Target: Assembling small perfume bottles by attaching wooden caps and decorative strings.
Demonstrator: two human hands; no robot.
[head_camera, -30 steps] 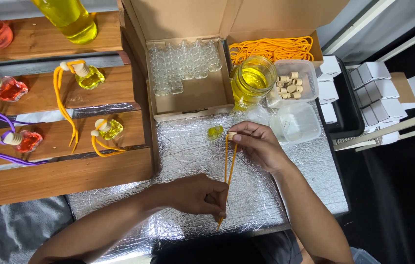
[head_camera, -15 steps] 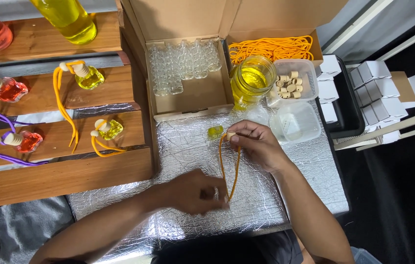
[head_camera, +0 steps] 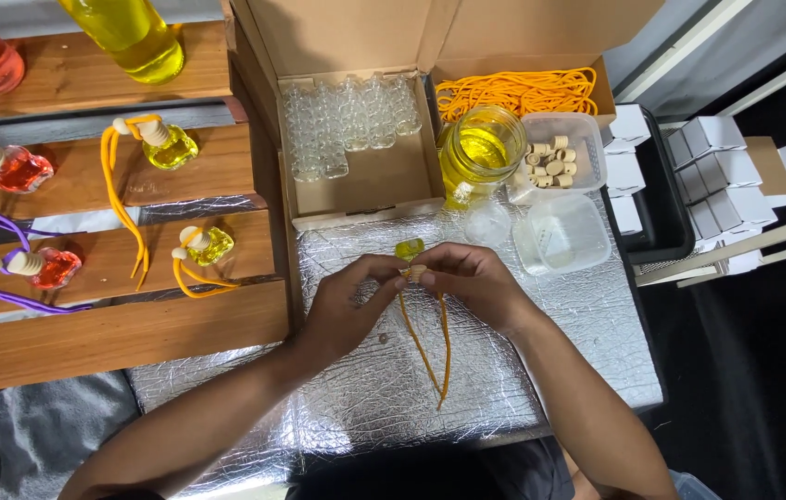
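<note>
Both the left hand (head_camera: 342, 310) and right hand (head_camera: 469, 282) pinch the small yellow bottle (head_camera: 409, 250) between them, orange cord (head_camera: 430, 343) trailing below

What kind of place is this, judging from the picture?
Probably a small craft or packing workstation: a cardboard box of empty glass bottles, a jar of yellow liquid, and finished corded bottles on wooden shelves.

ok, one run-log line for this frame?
left hand: pinching bottle neck | right hand: same | small yellow bottle: on foil mat | orange cord: trailing
</note>
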